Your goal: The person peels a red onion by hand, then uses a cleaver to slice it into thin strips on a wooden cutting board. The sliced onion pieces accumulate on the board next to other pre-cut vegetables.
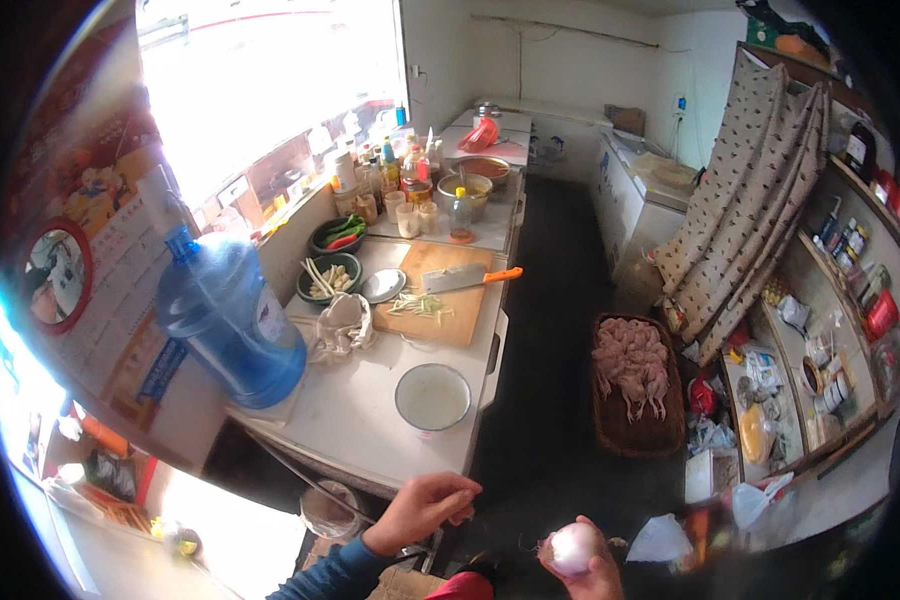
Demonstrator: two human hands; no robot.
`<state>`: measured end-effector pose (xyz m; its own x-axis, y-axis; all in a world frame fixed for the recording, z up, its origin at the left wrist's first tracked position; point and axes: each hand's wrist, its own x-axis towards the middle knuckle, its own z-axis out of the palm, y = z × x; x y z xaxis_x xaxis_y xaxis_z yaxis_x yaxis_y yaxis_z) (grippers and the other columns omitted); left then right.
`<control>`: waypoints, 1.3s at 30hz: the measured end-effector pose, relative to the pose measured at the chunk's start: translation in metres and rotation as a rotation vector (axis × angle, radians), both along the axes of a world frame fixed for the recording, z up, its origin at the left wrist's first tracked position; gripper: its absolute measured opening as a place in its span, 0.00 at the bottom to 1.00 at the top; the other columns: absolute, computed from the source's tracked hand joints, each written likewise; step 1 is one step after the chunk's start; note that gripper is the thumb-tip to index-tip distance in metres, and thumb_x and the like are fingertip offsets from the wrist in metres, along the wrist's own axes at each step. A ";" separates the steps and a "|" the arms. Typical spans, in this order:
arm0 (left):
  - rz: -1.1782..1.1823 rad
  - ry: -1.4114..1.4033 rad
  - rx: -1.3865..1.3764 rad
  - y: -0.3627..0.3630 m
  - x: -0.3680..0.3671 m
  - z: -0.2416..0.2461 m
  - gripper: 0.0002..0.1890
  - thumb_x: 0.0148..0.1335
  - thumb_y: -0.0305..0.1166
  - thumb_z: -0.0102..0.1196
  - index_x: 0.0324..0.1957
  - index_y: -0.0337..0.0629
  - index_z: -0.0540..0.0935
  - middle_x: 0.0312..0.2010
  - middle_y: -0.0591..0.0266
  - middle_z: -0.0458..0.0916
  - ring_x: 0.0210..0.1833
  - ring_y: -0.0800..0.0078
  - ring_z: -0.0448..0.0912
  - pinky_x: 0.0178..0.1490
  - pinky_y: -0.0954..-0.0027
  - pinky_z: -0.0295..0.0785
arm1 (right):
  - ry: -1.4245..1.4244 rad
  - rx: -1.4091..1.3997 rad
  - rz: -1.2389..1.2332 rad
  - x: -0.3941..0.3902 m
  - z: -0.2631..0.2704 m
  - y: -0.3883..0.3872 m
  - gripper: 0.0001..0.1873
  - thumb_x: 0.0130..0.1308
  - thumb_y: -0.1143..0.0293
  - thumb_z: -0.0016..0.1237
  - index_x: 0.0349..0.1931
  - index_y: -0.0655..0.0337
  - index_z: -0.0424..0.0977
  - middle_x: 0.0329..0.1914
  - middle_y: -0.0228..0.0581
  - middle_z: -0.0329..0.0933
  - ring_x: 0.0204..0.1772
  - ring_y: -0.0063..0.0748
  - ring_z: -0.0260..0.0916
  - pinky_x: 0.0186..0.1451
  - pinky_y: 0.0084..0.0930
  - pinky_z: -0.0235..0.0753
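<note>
A pale, purple-tinged onion rests in my right hand, which grips it low in the view with root threads towards the left. My left hand, in a blue sleeve, hovers by the near end of the white counter. Its fingers are curled together, and nothing shows between them. Beyond it on the counter stands a white enamel bowl with a dark rim. Further back, a cleaver with an orange handle lies on a wooden cutting board beside sliced pale-green vegetable strips.
A large blue water jug stands at the counter's left, near a crumpled cloth. Bowls of garlic and peppers are behind. Plucked birds lie in a basket on the floor, left of loaded shelves. A lined bin stands below.
</note>
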<state>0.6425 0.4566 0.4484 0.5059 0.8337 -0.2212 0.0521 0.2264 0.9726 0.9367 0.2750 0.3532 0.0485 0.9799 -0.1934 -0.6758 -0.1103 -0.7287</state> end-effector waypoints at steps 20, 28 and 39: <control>0.931 -0.721 -0.655 0.546 0.276 -0.215 0.29 0.69 0.52 0.64 0.62 0.43 0.76 0.55 0.58 0.77 0.53 0.64 0.79 0.49 0.61 0.76 | 0.052 -0.058 0.051 0.235 -0.022 0.376 0.43 0.57 0.58 0.74 0.71 0.57 0.70 0.72 0.43 0.73 0.74 0.49 0.69 0.78 0.52 0.70; 1.204 -1.176 -0.624 0.614 0.286 -0.224 0.22 0.75 0.46 0.60 0.59 0.43 0.72 0.53 0.58 0.81 0.62 0.57 0.80 0.70 0.47 0.73 | 0.434 -0.162 0.419 0.302 -0.039 0.546 0.40 0.64 0.58 0.68 0.75 0.53 0.68 0.77 0.46 0.69 0.79 0.59 0.63 0.82 0.64 0.62; 1.223 -0.588 -0.087 0.467 0.288 -0.079 0.11 0.78 0.37 0.57 0.41 0.45 0.72 0.22 0.67 0.72 0.22 0.71 0.74 0.32 0.63 0.76 | -0.087 0.005 0.555 0.295 0.000 0.710 0.47 0.60 0.42 0.70 0.72 0.59 0.65 0.58 0.43 0.77 0.56 0.39 0.79 0.60 0.38 0.82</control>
<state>0.9303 0.9240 0.3690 -0.5042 0.8078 -0.3053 -0.6385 -0.1106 0.7616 1.2314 0.9849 0.3528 -0.4594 0.8637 -0.2071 -0.4543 -0.4289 -0.7808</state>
